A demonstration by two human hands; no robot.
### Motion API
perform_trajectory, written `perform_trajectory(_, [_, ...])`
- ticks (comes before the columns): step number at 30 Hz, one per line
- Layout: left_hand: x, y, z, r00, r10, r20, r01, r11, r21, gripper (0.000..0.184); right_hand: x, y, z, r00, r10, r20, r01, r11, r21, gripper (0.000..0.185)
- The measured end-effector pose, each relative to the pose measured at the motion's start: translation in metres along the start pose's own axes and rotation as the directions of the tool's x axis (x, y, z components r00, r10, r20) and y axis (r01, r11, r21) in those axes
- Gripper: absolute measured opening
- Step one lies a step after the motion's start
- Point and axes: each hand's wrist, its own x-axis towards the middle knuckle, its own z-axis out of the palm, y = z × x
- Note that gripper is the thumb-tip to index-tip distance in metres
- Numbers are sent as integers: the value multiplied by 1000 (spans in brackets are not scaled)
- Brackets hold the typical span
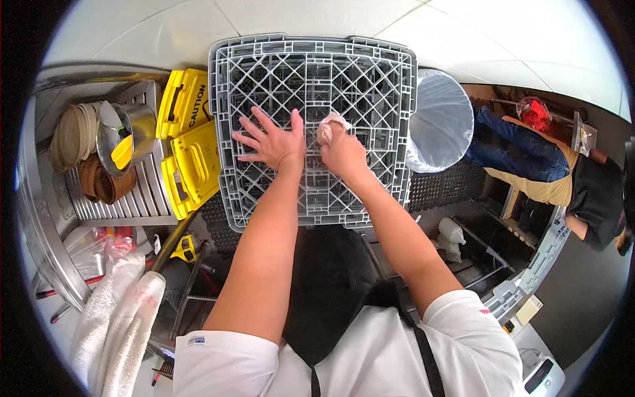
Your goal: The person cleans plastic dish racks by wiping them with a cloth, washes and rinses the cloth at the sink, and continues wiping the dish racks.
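A grey plastic lattice crate [258, 86] stands in front of me, its open-grid face turned up toward the camera. My left hand [274, 140] lies flat on the left half of that grid with its fingers spread. Just right of the middle, my right hand [345, 151] is closed around a crumpled pale cloth [333, 126], which touches the lattice. What lies beneath the grid is dark and hard to make out.
Two yellow caution signs [192, 159] lean left of the crate, beside a slatted metal shelf [149, 192] holding a metal pot [142, 122] and stacked bowls. A plastic-lined round bin [440, 122] stands at the right. Further right is another person [529, 149]. White towels [122, 331] hang at lower left.
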Motion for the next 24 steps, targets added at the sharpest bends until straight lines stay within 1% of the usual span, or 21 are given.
perform_trajectory(1, [0,-1,0,1000,-2,3,2,1000,0,99,1,1,1,1000,-14,-17,14,1000,-20,41])
perform_trajectory(2, [0,-1,-1,1000,-3,11,3,1000,0,100,-3,2,0,1000,9,8,-9,1000,9,38])
perform_trajectory(5, [-1,0,-3,1000,-3,28,3,1000,4,100,-29,16,-6,998,-4,59,11,994,-112,35])
perform_trajectory(6, [-1,0,-3,1000,4,27,-4,1000,4,100,-32,29,-3,1000,-3,27,7,986,-167,37])
perform_trajectory(7, [0,0,-3,1000,5,28,-6,1000,3,100,-31,44,-5,997,-57,-61,45,982,-185,37])
perform_trajectory(9, [-2,-1,-4,999,5,37,-5,1000,9,100,-22,66,-15,991,-50,-121,12,954,-299,36])
perform_trajectory(10, [-2,0,-5,999,6,44,-7,1000,14,100,-16,70,-25,991,-49,-125,13,961,-278,36])
perform_trajectory(11, [-1,0,-6,999,8,49,-9,1000,20,100,-11,68,-32,999,6,-46,-16,974,-228,38])
perform_trajectory(13, [-1,-1,-1,1000,10,15,-10,1000,16,100,-6,56,-27,994,108,9,-107,988,-108,41])
perform_trajectory(15, [-2,-1,1,1000,10,-6,-10,1000,8,99,0,44,-18,989,126,-74,-122,991,56,45])
perform_trajectory(16, [-1,-1,3,1000,11,-23,-11,1000,3,99,0,40,-17,987,137,-81,-133,989,62,43])
perform_trajectory(19, [-1,0,1,1000,6,-3,-6,1000,21,99,-7,40,-41,990,130,62,-120,982,-145,39])
perform_trajectory(20, [0,0,-1,1000,1,32,-2,1000,8,99,-5,52,-41,995,88,37,-78,974,-214,36])
perform_trajectory(21, [0,0,-2,1000,2,31,-2,1000,8,99,-2,55,-48,997,56,52,-41,966,-254,37])
perform_trajectory(23, [0,0,0,999,0,35,-1,1000,9,99,12,60,-50,984,91,154,-63,983,-174,44])
perform_trajectory(24, [-1,0,0,999,0,33,-1,1000,14,100,21,62,-49,987,57,147,-44,995,-89,45])
